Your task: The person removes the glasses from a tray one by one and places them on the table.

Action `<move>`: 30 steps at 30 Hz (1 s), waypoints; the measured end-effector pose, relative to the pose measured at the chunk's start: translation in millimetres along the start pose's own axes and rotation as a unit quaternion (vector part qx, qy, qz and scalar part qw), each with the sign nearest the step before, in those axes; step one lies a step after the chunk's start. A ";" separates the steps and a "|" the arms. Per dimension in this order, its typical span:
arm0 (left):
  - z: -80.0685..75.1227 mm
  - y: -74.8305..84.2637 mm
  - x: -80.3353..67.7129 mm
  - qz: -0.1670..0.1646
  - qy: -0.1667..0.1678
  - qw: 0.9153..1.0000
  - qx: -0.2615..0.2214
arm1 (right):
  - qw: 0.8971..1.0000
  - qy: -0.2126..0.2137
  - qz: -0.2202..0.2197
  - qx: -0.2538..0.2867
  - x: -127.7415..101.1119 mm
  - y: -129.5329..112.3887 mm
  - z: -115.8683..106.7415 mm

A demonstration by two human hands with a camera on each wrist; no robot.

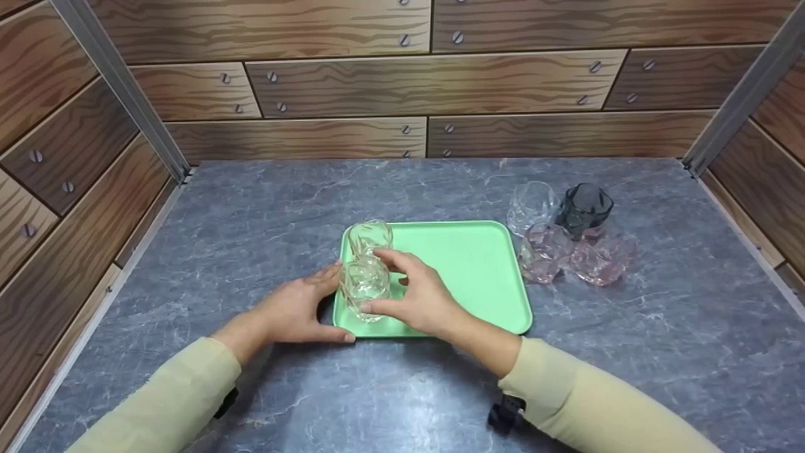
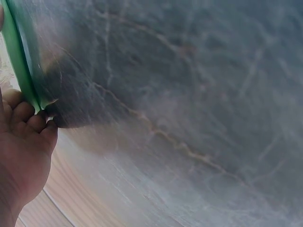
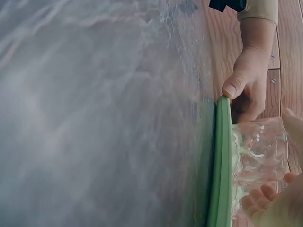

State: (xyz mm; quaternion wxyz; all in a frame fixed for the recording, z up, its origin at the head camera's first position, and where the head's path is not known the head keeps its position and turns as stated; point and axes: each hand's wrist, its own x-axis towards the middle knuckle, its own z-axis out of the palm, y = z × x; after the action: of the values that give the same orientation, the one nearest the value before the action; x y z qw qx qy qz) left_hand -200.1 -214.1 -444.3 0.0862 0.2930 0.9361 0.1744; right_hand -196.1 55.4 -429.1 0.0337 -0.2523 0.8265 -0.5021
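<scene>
A green tray (image 1: 465, 264) lies on the grey marble-pattern counter. Two clear glasses stand at its left side. My right hand (image 1: 402, 290) grips the nearer clear glass (image 1: 363, 288), thumb in front and fingers over the far side. The second clear glass (image 1: 371, 236) stands just behind it. My left hand (image 1: 308, 309) holds the tray's front left edge, its thumb along the front rim. In the left wrist view, curled fingers (image 2: 33, 120) sit at the tray edge (image 2: 19, 61). The right wrist view shows the tray rim (image 3: 221, 161), the glass (image 3: 260, 151) and the left hand (image 3: 248, 82).
To the right of the tray stands a cluster of glasses: one clear (image 1: 531, 204), one dark grey (image 1: 585, 207) and two pink (image 1: 544, 251) (image 1: 600, 259). Wood-pattern walls (image 1: 427, 88) with metal corner posts close in the counter (image 1: 251, 207) on three sides.
</scene>
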 end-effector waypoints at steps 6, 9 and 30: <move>0.0 -0.7 0.2 -0.002 -0.003 1.000 0.003 | 1.000 0.017 0.011 -0.024 2.2 -2.1 9.9; -0.1 -0.5 0.0 -0.002 -0.004 1.000 0.003 | 0.999 0.024 0.016 -0.036 2.9 -3.2 13.7; 1.4 0.4 -0.9 -0.001 0.001 1.000 0.002 | 0.999 0.043 0.013 -0.019 -1.1 1.6 13.5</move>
State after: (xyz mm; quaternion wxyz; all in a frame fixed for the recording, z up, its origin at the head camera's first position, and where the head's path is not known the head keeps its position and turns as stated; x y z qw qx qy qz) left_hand -198.9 -213.9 -445.3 0.0846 0.2920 0.9369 0.1725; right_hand -191.6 45.5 -437.3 -0.0002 -0.2206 0.8399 -0.4958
